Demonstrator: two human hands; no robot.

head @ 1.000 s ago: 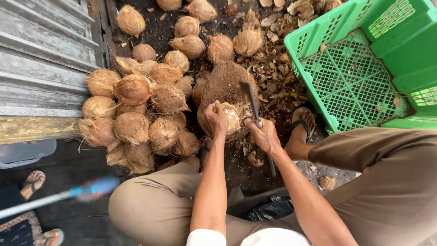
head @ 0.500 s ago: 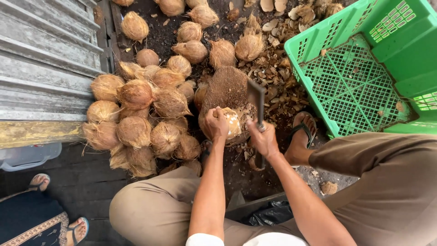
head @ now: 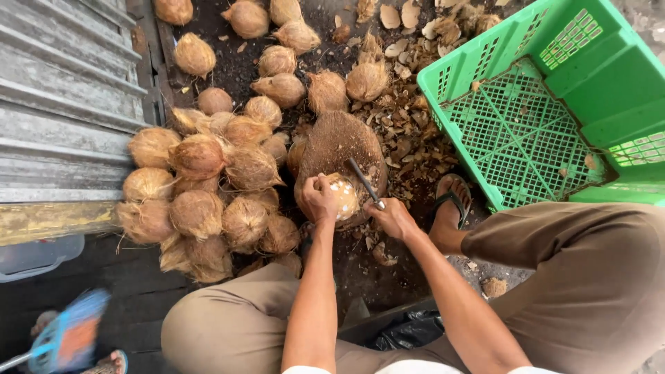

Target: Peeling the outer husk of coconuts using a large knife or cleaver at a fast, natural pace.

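Brown husk fibre everywhere, and right in the middle of it, working a coconut (head: 342,195) on a round chopping block (head: 339,149). Gripping that coconut with the left hand (head: 317,201), fingers curled over its near side, pinning it against the block's front edge. Showing pale, partly stripped shell with a few brown flecks where the husk is off. Clutching a knife handle in the right hand (head: 393,218), fist closed tight around it, with the dark blade (head: 363,180) angling up and to the left, its flat lying just over the top of the coconut; cannot tell whether the edge is touching the shell. Squatting low, khaki-trousered knees spread to either side of the block, a sandalled foot (head: 451,202) planted just right of the right hand.

Sitting to the left of the block, a heap of husked coconuts (head: 208,194), shaggy and tan, crowding up against it and running on toward the top of the view. Lying scattered between block and crate, dry husk scraps (head: 405,131) on dark ground. Standing at the right, a green plastic crate (head: 589,83) with lattice walls, tilted, holding only a few crumbs. Running along the left edge, grey corrugated sheeting (head: 62,104). Blurring at bottom left, a blue object (head: 66,339), too smeared to identify.
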